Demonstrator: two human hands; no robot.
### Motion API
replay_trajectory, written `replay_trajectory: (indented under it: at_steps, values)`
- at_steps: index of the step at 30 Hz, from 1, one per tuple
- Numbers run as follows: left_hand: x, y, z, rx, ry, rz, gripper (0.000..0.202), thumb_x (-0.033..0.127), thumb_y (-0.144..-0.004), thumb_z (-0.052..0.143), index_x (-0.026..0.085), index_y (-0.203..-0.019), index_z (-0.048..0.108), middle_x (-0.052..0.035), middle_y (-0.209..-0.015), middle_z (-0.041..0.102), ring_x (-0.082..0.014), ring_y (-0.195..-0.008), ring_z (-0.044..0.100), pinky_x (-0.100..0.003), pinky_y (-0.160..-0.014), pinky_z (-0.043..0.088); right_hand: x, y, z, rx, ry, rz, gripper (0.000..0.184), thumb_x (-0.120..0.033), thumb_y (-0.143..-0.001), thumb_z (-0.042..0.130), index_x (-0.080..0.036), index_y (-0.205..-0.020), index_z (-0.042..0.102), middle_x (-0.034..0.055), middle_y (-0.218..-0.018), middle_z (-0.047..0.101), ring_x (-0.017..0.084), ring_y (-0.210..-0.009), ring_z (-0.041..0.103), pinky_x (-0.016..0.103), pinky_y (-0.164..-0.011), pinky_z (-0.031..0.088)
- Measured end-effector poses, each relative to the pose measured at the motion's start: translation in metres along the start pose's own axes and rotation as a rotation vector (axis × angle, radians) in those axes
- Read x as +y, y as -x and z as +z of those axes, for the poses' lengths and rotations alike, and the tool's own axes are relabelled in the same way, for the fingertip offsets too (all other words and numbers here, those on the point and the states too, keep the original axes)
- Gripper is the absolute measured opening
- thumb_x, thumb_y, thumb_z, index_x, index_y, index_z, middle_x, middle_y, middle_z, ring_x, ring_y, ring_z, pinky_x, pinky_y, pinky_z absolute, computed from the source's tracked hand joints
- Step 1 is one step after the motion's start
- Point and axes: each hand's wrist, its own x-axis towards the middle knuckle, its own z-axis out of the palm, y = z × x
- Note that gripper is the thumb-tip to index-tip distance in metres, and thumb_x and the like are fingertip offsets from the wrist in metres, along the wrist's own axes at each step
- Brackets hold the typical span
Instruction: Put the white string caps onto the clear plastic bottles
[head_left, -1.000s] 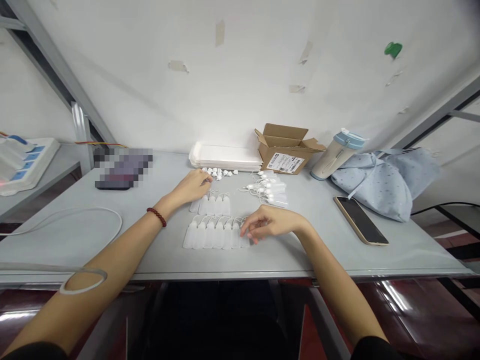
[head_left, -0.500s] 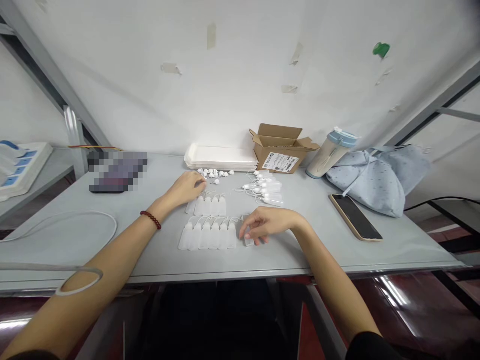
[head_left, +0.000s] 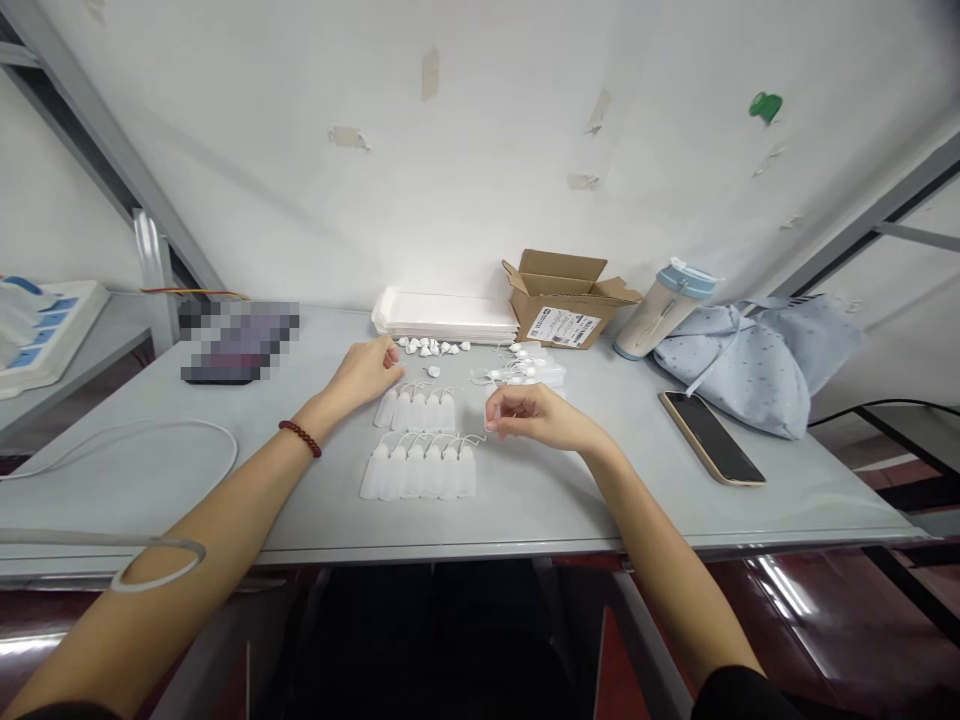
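My right hand (head_left: 534,412) is closed in a pinch round a small translucent plastic bottle (head_left: 490,416), mostly covered by the fingers. Left of it lies a front row of similar flat bottles (head_left: 418,474) with white cords at their necks. Behind that is a shorter second row (head_left: 416,411). My left hand (head_left: 367,370) hovers by this second row with thumb and fingers drawn together; whatever they hold is too small to make out. One loose white cap (head_left: 433,371) rests right of it, and several more white caps (head_left: 435,348) are grouped behind.
Further corded bottles (head_left: 534,374) lie in a pile before an open cardboard box (head_left: 564,300). White stacked trays (head_left: 450,312) stand against the wall. On the right are a tumbler (head_left: 666,308), a blue fabric bag (head_left: 731,365) and a phone (head_left: 711,438). A white cable (head_left: 172,425) crosses the left.
My right hand has risen and moved back from the table's front, taking the bottle from the front row's right end. My left hand has shifted slightly left, away from the caps.
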Motion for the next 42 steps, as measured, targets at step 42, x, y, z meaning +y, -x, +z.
replay_trajectory:
  at_steps: [42]
  values:
    - [0.078,0.051,0.008,-0.255,1.418,-0.114,0.014,0.023,-0.069,0.078,0.015,-0.077,0.069,-0.0018,-0.085,0.064,-0.0143,-0.084,0.058,-0.031,-0.087,0.045,0.0,-0.011,0.02,0.081,-0.4,-0.134,0.01,-0.02,-0.079,0.06,-0.018,-0.075,0.051,0.003,-0.077,0.06,0.015,-0.077,0.058,0.025,-0.059,0.046]
